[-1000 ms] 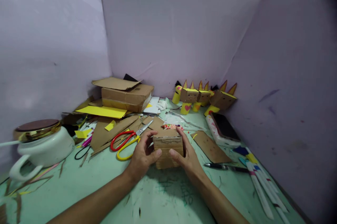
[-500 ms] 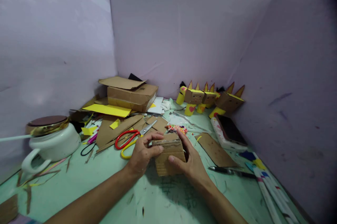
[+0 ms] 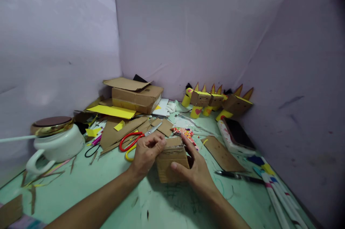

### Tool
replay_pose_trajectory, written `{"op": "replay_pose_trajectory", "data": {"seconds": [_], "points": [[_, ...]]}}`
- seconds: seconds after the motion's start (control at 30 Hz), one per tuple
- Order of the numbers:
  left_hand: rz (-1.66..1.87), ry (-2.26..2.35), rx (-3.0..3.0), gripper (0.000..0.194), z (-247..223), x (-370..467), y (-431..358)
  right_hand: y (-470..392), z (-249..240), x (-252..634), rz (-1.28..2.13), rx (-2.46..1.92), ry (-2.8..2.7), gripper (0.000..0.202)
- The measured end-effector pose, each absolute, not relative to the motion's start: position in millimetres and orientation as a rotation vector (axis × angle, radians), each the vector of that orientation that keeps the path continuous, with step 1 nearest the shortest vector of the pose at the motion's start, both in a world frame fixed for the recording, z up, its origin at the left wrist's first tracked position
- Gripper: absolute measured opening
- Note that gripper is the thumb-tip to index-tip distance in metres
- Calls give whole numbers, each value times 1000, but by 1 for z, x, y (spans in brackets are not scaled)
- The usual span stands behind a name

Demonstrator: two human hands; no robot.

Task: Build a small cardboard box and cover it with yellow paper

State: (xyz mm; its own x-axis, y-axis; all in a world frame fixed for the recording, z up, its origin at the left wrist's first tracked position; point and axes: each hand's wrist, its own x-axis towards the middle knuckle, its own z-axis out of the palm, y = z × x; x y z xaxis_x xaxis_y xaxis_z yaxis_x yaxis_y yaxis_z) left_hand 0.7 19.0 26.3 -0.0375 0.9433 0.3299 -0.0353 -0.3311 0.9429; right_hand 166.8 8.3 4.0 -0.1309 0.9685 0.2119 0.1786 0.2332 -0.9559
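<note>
Lilac panel walls [image 3: 188, 38], mint-green tabletop [image 3: 81, 178]

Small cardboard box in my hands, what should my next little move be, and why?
I'd probably press along the ragged top edge with your left hand: that edge of the small cardboard box looks rough, your left hand is at its upper left corner, and your right hand grips its other side.
</note>
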Motion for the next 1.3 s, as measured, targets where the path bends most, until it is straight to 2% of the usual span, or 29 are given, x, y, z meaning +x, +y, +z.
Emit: {"op": "replay_pose_trajectory", "data": {"seconds": [0.07, 0.1, 0.2, 0.27, 0.47, 0.57, 1.0, 1.1, 1.23, 1.3], "points": [[1465, 1019, 1458, 18, 27, 1, 18, 8, 3, 166, 944, -1145, -1514, 82], [1414, 998, 1459, 26, 25, 1, 17, 8, 3, 166, 873, -1162, -1510, 83], [1233, 889, 1303, 65, 16, 3, 18, 5, 5, 167, 683, -1158, -1577, 94], [1179, 806, 1124, 74, 8, 3, 21, 4, 8, 170, 731, -1110, -1646, 99], [1169, 668, 836, 53, 3, 0, 34, 14, 12, 180, 1126, -835, -1486, 96], [1177, 682, 790, 50, 5, 0, 35, 19, 10, 182, 1198, -760, -1448, 96], [1271, 793, 994, 60, 0, 0, 33, 19, 4, 180, 1062, -999, -1535, 104], [1399, 845, 1258, 60, -4, -2, 28, 17, 8, 178, 976, -1016, -1622, 96], [1573, 930, 1681, 49, -6, -5, 21, 15, 12, 176, 952, -844, -1663, 82], [1547, 973, 1780, 56, -6, -6, 20, 17, 11, 176, 1014, -791, -1637, 78]]}}
